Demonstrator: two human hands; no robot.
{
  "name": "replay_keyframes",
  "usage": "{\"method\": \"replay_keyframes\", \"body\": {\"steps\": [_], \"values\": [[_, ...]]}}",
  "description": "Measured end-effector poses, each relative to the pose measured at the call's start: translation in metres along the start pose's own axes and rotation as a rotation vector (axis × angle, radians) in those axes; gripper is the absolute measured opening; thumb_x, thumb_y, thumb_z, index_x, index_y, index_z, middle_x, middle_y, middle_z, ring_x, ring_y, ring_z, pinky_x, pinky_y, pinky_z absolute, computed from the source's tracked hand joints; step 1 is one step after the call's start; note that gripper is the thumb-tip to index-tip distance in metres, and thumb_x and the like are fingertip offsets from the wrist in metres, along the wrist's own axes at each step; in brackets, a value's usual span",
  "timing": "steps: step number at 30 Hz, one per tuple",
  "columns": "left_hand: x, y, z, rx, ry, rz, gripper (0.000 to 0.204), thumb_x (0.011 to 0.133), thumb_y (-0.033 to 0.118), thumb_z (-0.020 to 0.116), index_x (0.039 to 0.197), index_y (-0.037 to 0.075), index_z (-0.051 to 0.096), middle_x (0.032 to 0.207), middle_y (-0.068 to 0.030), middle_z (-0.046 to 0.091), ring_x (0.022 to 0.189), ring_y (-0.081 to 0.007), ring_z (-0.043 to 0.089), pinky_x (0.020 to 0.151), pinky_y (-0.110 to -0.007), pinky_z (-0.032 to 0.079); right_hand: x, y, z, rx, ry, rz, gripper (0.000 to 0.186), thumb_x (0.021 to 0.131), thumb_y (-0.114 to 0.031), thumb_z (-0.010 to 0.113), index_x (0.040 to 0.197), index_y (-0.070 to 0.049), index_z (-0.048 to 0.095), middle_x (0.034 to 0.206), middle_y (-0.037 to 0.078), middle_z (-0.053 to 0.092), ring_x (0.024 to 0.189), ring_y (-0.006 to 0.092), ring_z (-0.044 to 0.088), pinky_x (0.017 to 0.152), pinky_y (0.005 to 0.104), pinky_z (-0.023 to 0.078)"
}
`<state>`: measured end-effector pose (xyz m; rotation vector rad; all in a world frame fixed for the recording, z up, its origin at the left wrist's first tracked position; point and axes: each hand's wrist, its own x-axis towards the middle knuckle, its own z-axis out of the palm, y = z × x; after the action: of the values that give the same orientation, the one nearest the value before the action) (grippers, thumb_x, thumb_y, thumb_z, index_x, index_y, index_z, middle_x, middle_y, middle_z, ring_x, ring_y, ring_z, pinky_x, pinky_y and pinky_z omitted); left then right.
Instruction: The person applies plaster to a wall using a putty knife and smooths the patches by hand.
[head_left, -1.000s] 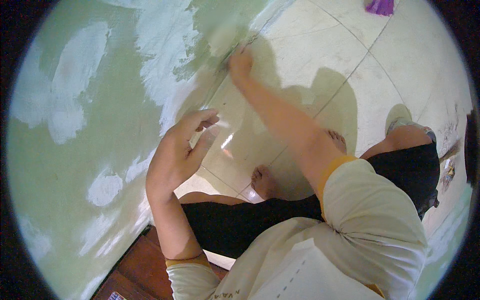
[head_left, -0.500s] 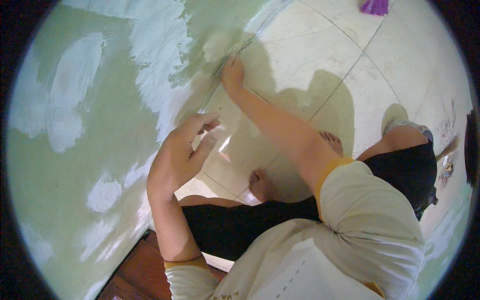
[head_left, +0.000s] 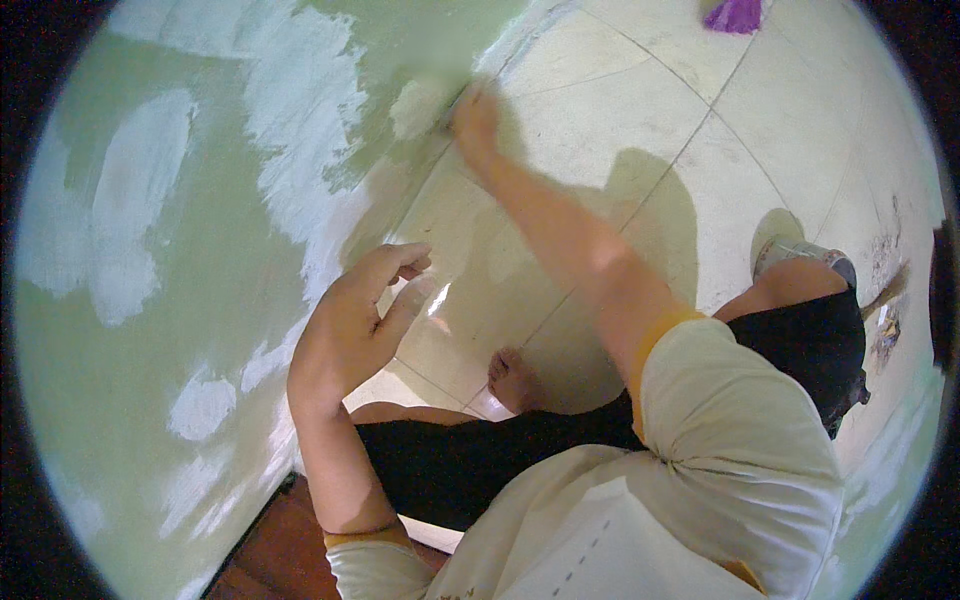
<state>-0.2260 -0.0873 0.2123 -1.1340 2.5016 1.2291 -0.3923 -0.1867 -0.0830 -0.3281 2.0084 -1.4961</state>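
Note:
My left hand (head_left: 350, 325) hovers beside the lower wall, palm curved, with a gap between thumb and bent fingers. Pale dust coats its fingertips, and I see nothing in it. Farther off, my right hand (head_left: 476, 125) is closed and blurred, right where the wall meets the floor. What its fingers hold is too smeared and small to make out. The green wall (head_left: 130, 390) carries rough white patches (head_left: 143, 210), and a paler smear lies close to my right hand.
Light floor tiles (head_left: 640, 110) spread to the right. A purple bristled thing (head_left: 733, 15) lies at the far edge. Behind my right knee is a whitish round container (head_left: 800, 252). A brown wooden panel (head_left: 275, 545) stands at the lower left. My bare foot (head_left: 512, 380) rests on the tiles.
My right hand has shifted slightly farther along the wall's base, and its forearm now covers the foot seen before. My left hand keeps nearly the same pose. The whole view has moved a little.

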Motion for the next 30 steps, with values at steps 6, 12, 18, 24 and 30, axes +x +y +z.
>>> {"method": "replay_keyframes", "body": {"steps": [6, 12, 18, 24, 30], "values": [[0.000, -0.001, 0.005, 0.026, -0.031, -0.028, 0.030, 0.092, 0.013, 0.058, 0.120, 0.002, 0.057, 0.110, -0.0120, 0.065, 0.100, -0.0224, 0.062, 0.090, -0.035, 0.047, -0.061, -0.006, 0.012, -0.044, -0.049, -0.005, 0.045, 0.098, -0.033, 0.037, 0.110, 0.005, 0.057, 0.104, 0.028, 0.061, 0.099, 0.0427, 0.059, 0.086, 0.0482, 0.045], [-0.001, 0.003, 0.001, 0.010, 0.059, 0.076, 0.029, 0.089, 0.014, 0.061, 0.114, 0.000, 0.057, 0.104, -0.0165, 0.064, 0.094, -0.0290, 0.062, 0.085, -0.036, 0.048, 0.038, -0.015, -0.015, 0.120, 0.106, 0.034, 0.042, 0.098, -0.031, 0.038, 0.104, 0.006, 0.058, 0.095, 0.028, 0.063, 0.088, 0.0428, 0.061, 0.079, 0.0483, 0.047], [0.020, 0.014, 0.006, 0.031, -0.072, 0.044, 0.031, 0.092, 0.015, 0.058, 0.121, 0.003, 0.057, 0.109, -0.0129, 0.065, 0.100, -0.0232, 0.061, 0.090, -0.035, 0.047, -0.061, 0.045, 0.035, 0.035, 0.145, -0.187, 0.042, 0.099, -0.031, 0.037, 0.098, 0.005, 0.058, 0.096, 0.030, 0.061, 0.095, 0.0466, 0.057, 0.083, 0.0506, 0.044], [-0.012, -0.002, -0.004, 0.017, 0.036, -0.002, 0.029, 0.092, 0.014, 0.058, 0.118, 0.002, 0.057, 0.106, -0.0140, 0.065, 0.098, -0.0248, 0.061, 0.089, -0.035, 0.046, 0.021, -0.006, -0.004, -0.130, 0.212, -0.170, 0.039, 0.096, -0.027, 0.040, 0.109, 0.006, 0.055, 0.102, 0.029, 0.060, 0.096, 0.0452, 0.057, 0.087, 0.0501, 0.044], [0.000, 0.004, -0.006, -0.010, 0.013, 0.054, 0.029, 0.092, 0.013, 0.057, 0.119, 0.003, 0.057, 0.108, -0.0115, 0.065, 0.101, -0.0223, 0.061, 0.092, -0.034, 0.044, -0.019, 0.008, 0.017, -0.003, 0.142, -0.080, 0.037, 0.097, -0.028, 0.041, 0.111, 0.004, 0.054, 0.105, 0.030, 0.059, 0.101, 0.0450, 0.057, 0.087, 0.0497, 0.044]]}}
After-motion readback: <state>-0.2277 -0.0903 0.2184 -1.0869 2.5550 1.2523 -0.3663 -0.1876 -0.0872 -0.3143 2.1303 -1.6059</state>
